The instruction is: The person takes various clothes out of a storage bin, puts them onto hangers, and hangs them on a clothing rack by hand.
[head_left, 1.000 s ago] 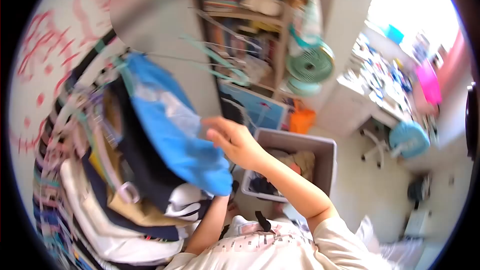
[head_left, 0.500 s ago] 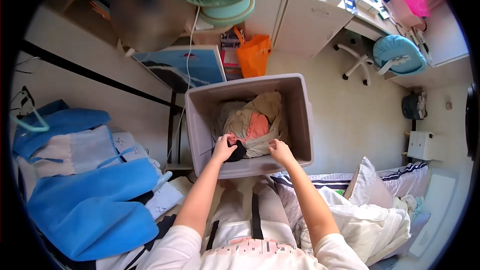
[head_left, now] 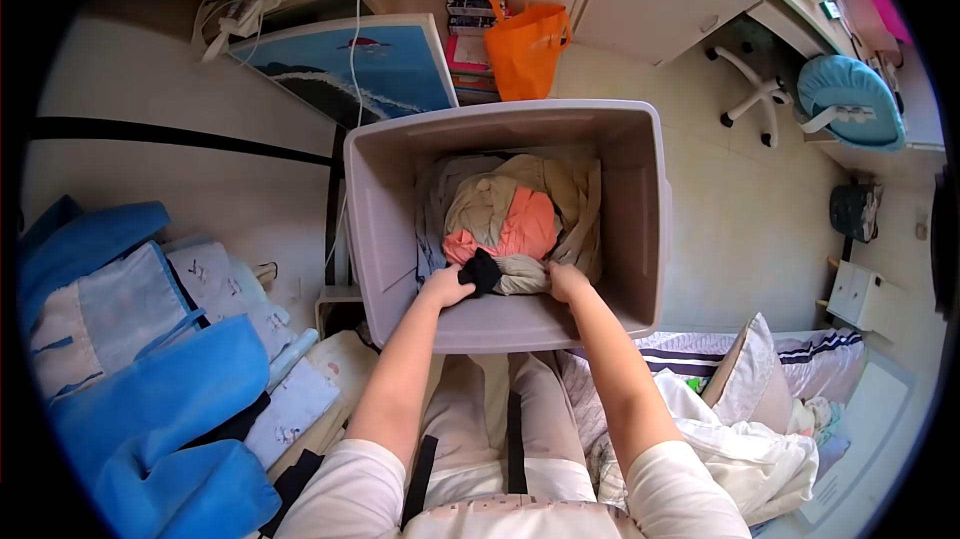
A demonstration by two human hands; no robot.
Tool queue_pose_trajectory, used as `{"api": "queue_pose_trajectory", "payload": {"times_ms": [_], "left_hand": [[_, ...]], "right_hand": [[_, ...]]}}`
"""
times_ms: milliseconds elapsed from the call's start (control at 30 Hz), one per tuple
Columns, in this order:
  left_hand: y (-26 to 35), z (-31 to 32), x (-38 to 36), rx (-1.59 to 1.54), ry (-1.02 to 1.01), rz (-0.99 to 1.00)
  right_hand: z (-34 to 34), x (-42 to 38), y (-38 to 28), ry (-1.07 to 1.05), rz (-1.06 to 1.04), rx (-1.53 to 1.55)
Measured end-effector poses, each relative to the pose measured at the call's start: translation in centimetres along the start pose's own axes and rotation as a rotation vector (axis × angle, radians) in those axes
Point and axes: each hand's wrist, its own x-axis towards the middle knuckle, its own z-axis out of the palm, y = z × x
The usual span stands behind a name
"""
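Observation:
A large greyish-mauve plastic storage bin stands in front of my legs with crumpled clothes inside. On top of the heap lie a beige garment, a coral-pink cloth and a small black cloth. My left hand reaches over the near side, its fingers closed on the black cloth at the heap's left edge. At the right edge, my right hand grips a fold of pale beige cloth. Its fingertips are partly hidden in the fabric.
Blue fabric and folded clothes are piled at left. White bedding and a pillow lie at right. Beyond the bin are an orange bag, a framed picture, a white cable and a wheeled chair.
Both hands have moved down onto the near edge of the heap and closed on cloth. More of the coral-pink cloth shows. The view has shifted, and the bin looks larger.

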Motion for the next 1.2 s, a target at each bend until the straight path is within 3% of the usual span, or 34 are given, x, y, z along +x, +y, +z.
{"api": "queue_pose_trajectory", "payload": {"times_ms": [100, 167, 233, 300, 333, 367, 433, 467, 500, 633, 700, 733, 767, 833, 867, 900, 967, 1033, 1067, 1100, 1200], "left_hand": [[1.6, -2.1, -2.0, -0.258, 0.085, -0.003], [4.1, -4.2, -5.1, -0.141, 0.322, -0.136], [4.1, -3.0, -5.9, -0.1, 0.593, -0.119], [4.7, -3.5, -7.2, -0.642, 0.356, 0.075], [6.4, -4.9, -9.3, -1.196, -0.048, 0.096], [8.7, -6.7, -12.1, -1.714, -0.502, 0.116], [11.2, -6.8, -16.1, -1.738, -0.56, 0.259], [12.7, -7.7, -18.3, -1.801, -0.437, 0.322], [13.4, -8.8, -19.6, -1.797, -0.437, 0.337], [16.8, -14.2, -23.1, -1.638, -0.177, 0.507], [17.3, -16.1, -24.2, -0.931, 0.309, 0.711], [17.7, -16.7, -25.1, -0.76, 0.507, 0.686], [17.9, -17.4, -26.6, -0.649, 0.56, 0.629], [18.5, -19.4, -29.8, -0.514, 0.56, 0.797], [18.7, -20.9, -30.6, -0.492, 0.359, 0.989], [19.4, -21.2, -30.9, -0.771, 0.092, 1.082], [21.4, -21.2, -32.4, -0.773, 0.111, 0.986], [21.4, -21.3, -31.0, -1.024, -0.159, 0.866], [21.1, -20.9, -30.1, -1.174, -0.328, 0.854], [20.8, -20.8, -29.4, -1.317, -0.503, 0.84], [19.0, -20.9, -30.3, -1.198, -0.388, 0.853]], "right_hand": [[-4.5, -3.7, -3.6, -0.155, -0.088, -0.029], [-7.9, -6.8, -5.6, -0.192, 0.029, 0.867], [-11.6, -12.1, -6.4, -0.145, -0.012, 1.488], [-14.2, -17.0, -8.5, -0.11, -0.223, 1.959], [-13.5, -18.3, -7.2, -0.178, -0.441, 2.002], [-12.9, -20.0, -7.8, -0.091, -0.401, 2.09], [0.1, -13.0, 2.7, 0.414, -0.377, 1.086], [-5.7, -18.5, -2.6, 0.39, -0.431, 1.622], [-8.0, -21.2, -5.1, 0.401, -0.443, 1.756], [-12.5, -27.7, -10.4, 0.484, -0.441, 1.797], [-14.5, -30.3, -12.5, 0.494, -0.435, 1.774], [-15.4, -31.4, -13.5, 0.492, -0.436, 1.762], [-16.2, -32.5, -14.5, 0.484, -0.445, 1.754], [-18.0, -33.3, -16.1, 0.376, -0.458, 1.785], [-19.0, -33.6, -16.9, 0.26, -0.455, 1.818], [-19.9, -34.0, -17.6, 0.138, -0.446, 1.844], [-21.1, -34.5, -17.7, -0.007, -0.452, 1.84], [-19.5, -32.8, -16.1, -0.126, -0.863, 2.042], [-17.3, -27.7, -12.9, -0.195, -0.871, 1.833], [-18.7, -29.7, -13.0, -0.22, -0.87, 1.893], [-22.4, -32.5, -15.5, -0.222, -0.715, 1.882]]}}
